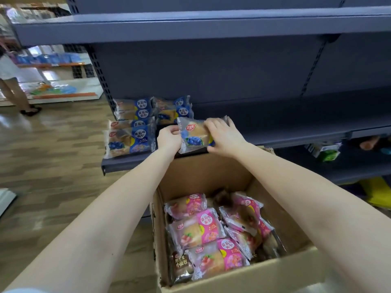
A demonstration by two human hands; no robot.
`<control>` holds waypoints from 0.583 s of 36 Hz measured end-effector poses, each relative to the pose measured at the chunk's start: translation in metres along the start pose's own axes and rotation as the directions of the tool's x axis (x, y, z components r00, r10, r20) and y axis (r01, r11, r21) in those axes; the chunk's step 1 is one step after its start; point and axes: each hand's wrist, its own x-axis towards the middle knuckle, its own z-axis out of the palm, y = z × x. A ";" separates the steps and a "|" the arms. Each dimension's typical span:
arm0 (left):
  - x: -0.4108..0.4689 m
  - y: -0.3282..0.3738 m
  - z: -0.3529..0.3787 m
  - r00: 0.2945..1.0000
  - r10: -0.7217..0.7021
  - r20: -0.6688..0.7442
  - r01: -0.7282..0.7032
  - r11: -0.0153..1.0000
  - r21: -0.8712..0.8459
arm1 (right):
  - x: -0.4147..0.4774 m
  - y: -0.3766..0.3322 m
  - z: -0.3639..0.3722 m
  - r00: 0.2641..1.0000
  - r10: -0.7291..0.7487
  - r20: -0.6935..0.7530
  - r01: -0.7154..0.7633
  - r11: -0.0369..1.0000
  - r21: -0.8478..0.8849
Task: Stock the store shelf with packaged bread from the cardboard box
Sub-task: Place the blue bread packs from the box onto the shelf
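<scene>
A blue blueberry bread pack (194,135) is held tilted at the front edge of the dark grey shelf (275,132). My left hand (169,138) pinches its left end. My right hand (224,136) grips its right end, fingers over the top. Several matching blue packs (131,132) lie stacked in two columns on the shelf's left part. Below my arms stands the open cardboard box (211,172), holding several pink strawberry bread packs (196,229) and a brown pack (181,265).
The shelf stretches bare to the right. A higher shelf (190,26) hangs overhead. A lower shelf at right holds a green-and-white carton (325,152). Another person's legs (14,92) stand at far left on the wooden floor, near other store racks.
</scene>
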 end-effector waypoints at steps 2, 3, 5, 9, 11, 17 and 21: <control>0.003 0.002 -0.007 1.000 0.027 -0.010 -0.027 1.000 0.015 | 0.008 -0.003 0.000 0.999 0.022 0.049 -0.025 0.997 0.066; 0.005 0.003 -0.011 0.999 0.040 -0.009 -0.040 0.999 0.023 | 0.012 -0.004 0.001 0.997 0.030 0.074 -0.035 0.997 0.074; 0.010 0.002 -0.020 0.998 0.055 -0.003 -0.055 0.998 0.036 | 0.020 -0.008 0.002 0.994 0.040 0.099 -0.047 0.996 0.073; 0.019 0.002 -0.033 0.998 0.061 -0.022 -0.060 0.998 0.033 | 0.036 -0.016 0.009 0.997 0.019 0.069 -0.022 0.999 0.040; 0.025 0.000 -0.039 0.997 0.067 -0.048 -0.066 0.998 0.022 | 0.047 -0.019 0.013 0.998 0.017 0.054 -0.016 1.000 -0.013; 0.035 -0.010 -0.062 0.910 0.401 0.104 -0.376 0.694 0.613 | 0.085 -0.024 0.022 0.993 0.074 0.090 -0.068 0.995 -0.067; 0.051 -0.034 -0.073 0.891 0.394 0.226 -0.342 0.255 0.905 | 0.109 -0.030 0.033 0.984 0.133 0.118 -0.120 0.987 -0.110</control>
